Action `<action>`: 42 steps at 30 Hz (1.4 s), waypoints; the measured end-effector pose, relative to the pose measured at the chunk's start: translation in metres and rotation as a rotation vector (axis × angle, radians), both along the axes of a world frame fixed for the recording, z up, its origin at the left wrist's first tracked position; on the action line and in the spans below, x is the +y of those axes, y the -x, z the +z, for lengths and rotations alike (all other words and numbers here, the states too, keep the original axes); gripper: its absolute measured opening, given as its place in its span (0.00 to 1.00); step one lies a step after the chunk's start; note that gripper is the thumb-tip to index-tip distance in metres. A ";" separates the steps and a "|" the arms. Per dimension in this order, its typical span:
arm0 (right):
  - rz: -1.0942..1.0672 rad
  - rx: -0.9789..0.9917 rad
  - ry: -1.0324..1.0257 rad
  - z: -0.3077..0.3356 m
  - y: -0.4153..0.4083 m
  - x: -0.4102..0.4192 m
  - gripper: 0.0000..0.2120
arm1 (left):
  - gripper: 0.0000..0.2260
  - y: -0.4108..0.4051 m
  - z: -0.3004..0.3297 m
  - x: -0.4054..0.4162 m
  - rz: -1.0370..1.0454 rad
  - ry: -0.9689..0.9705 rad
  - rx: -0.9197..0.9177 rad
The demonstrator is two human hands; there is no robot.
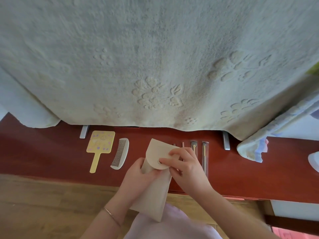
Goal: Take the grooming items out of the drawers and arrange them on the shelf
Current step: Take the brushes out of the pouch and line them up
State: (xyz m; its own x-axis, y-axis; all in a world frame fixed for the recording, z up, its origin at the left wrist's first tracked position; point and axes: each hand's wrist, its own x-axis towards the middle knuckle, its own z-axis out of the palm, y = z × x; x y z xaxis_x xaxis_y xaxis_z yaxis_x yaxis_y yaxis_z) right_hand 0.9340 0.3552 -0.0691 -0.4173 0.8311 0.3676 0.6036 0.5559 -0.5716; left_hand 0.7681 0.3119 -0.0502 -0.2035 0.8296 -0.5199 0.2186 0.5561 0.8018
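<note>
Right now the right hand (186,167) has its fingers (165,160) pinched on the round flap of a beige pouch (155,183), thumb and forefinger pressing at the snap (159,163) near the flap's edge. The left hand (138,175) is wrapped around the pouch body just below the flap, steadying it from the left. Both hands are thus grasping the same thing, and neither is free.

The pouch runs long, from the flap over the shelf (51,152) down toward the person's lap, tilted slightly right at its lower end. Its top hovers over or rests on the red-brown shelf; which one cannot be told.

To the left lie a comb (120,153) and, further left, a yellow hand mirror (100,145), both flat with their long axes running away from the person. To the right, partly hidden by the right hand, lie several slim tools (205,156) in a parallel row.

The free gap sits directly under the pouch, between comb and tools, so I judge the move ahead is a short one forward, keeping the same long axis.

A towel (155,66) hangs over the back.
</note>
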 end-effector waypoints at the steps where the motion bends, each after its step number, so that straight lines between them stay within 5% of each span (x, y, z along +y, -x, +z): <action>1: 0.001 -0.017 -0.014 -0.001 0.000 0.000 0.14 | 0.16 0.000 0.001 0.000 0.010 -0.003 -0.022; 9: 0.066 -0.128 -0.109 -0.002 0.002 -0.003 0.14 | 0.18 0.014 0.001 -0.002 0.097 0.109 -0.296; 13: 0.062 -0.104 -0.128 0.000 0.005 -0.004 0.14 | 0.09 -0.002 0.009 0.005 0.160 0.063 -0.175; 26: 0.099 -0.128 -0.090 0.004 0.007 -0.003 0.16 | 0.08 -0.001 0.013 0.004 0.188 -0.018 -0.143; 33: -0.105 0.248 0.399 0.031 0.020 -0.001 0.25 | 0.07 -0.003 0.015 0.005 0.267 -0.043 -0.178; 37: -0.164 0.537 1.017 0.036 0.031 0.007 0.28 | 0.06 -0.006 0.018 0.006 0.269 -0.074 -0.216; 42: -0.217 0.541 1.149 0.027 0.033 0.009 0.23 | 0.05 -0.009 0.016 0.005 0.244 -0.102 -0.232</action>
State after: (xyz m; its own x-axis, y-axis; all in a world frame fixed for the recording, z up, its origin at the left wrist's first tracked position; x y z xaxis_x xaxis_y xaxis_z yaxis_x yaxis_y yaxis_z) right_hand 0.9007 0.3640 -0.0426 -0.2578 0.8136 -0.5211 0.1617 -0.4954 -0.8535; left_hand 0.7766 0.3169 -0.0341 -0.2884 0.8211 -0.4925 -0.1050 0.4841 0.8687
